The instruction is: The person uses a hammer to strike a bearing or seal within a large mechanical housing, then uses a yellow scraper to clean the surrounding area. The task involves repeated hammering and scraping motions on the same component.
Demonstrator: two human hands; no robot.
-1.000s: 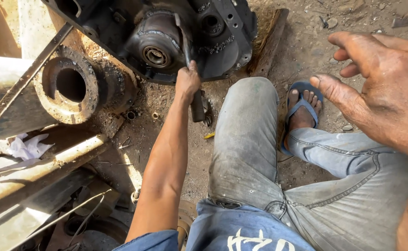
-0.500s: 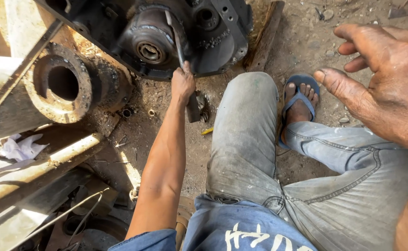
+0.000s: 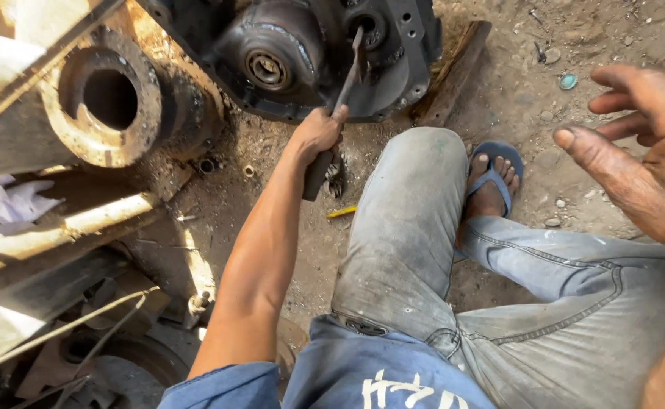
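Our left hand (image 3: 319,133) clenches a dark metal bar tool (image 3: 340,102), its tip set against the greasy black cast-metal housing (image 3: 393,68) lying on the dirt ground (image 3: 514,91). Our right hand (image 3: 639,144) hangs released, fingers spread, above our blue sandal (image 3: 495,163). Beside the housing sits a rusty round flange (image 3: 105,102).

head-worn view, steeply downward (close)
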